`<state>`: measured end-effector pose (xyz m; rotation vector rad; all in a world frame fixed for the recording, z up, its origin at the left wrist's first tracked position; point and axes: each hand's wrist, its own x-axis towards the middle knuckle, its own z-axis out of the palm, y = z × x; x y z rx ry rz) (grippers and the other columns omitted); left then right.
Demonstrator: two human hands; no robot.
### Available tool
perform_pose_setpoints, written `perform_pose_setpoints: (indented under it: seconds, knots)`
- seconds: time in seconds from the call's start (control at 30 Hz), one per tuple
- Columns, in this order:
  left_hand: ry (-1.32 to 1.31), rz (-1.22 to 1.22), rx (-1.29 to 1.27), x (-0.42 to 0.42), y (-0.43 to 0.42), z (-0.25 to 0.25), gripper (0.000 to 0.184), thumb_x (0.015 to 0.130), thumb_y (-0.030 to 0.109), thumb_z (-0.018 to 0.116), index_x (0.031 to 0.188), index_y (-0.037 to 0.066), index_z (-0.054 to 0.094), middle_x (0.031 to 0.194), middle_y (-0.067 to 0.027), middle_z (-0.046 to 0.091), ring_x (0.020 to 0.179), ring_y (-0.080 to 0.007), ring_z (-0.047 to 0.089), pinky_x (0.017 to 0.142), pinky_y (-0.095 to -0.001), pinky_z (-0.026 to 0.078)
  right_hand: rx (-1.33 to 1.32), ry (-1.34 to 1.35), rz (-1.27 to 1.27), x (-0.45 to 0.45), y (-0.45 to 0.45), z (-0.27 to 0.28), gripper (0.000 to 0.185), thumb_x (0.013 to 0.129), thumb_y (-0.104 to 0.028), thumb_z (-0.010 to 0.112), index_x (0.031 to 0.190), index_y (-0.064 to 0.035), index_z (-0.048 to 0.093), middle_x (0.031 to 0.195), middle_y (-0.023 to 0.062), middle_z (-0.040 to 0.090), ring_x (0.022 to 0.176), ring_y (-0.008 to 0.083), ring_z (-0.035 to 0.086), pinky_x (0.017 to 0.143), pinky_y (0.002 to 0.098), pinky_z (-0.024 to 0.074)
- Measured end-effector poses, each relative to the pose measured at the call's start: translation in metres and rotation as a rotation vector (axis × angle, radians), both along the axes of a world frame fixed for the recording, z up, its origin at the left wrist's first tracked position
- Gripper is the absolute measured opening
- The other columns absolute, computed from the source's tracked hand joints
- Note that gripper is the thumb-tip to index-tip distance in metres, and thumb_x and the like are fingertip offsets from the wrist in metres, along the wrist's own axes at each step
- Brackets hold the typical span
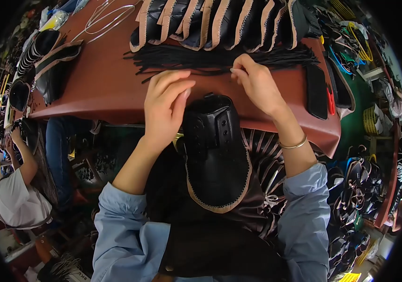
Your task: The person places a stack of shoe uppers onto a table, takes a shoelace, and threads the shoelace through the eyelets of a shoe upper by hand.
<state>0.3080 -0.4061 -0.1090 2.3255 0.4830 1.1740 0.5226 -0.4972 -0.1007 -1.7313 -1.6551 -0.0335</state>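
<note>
A black shoe upper [217, 164] with a tan stitched edge and eyelets lies at the person's lap, against the table's front edge. My left hand [167, 105] is raised just left of it, fingers apart, holding nothing that shows. My right hand [255, 82] is above and to the right of the upper, thumb and index finger pinched at the near side of a bundle of black laces [266, 57]. Whatever is between those fingertips is too small to make out. A single dark lace runs between the two hands on the table.
On the reddish-brown table [102, 80], a row of black uppers [215, 23] stands behind the laces. A black pad [316, 91] and red-handled tool [330, 99] lie at the right. More uppers [55, 70] are at the left. A co-worker [20, 197] sits at the far left.
</note>
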Motion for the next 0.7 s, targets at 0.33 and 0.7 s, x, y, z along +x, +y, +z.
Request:
perform_pose_setpoints:
  seconds: [0.33,0.7]
  knots:
    - [0.448,-0.115,-0.086,-0.077,-0.005,0.023,0.010,0.082,0.011,0.066,0.080,0.003,0.061,0.073,-0.0106,0.061,0.066,-0.0299,0.058,0.063,-0.0351,0.043,-0.158,0.115,0.222,-0.015,-0.097,0.030,0.009,0.080,-0.001,0.064,0.088,0.0019,0.060,0.076,0.0160,0.060,0.069,0.0345,0.060,0.061,0.0375,0.0473]
    - [0.769,0.226,-0.190,-0.154,-0.042,0.017,0.012,0.080,0.008,0.066,0.074,0.002,0.059,0.065,-0.0171,0.058,0.060,-0.0351,0.057,0.055,-0.0393,0.044,-0.173,0.672,-0.260,0.014,-0.170,0.007,0.003,0.086,0.002,0.059,0.087,0.0024,0.061,0.077,0.0028,0.061,0.069,0.0124,0.057,0.064,0.0264,0.0455]
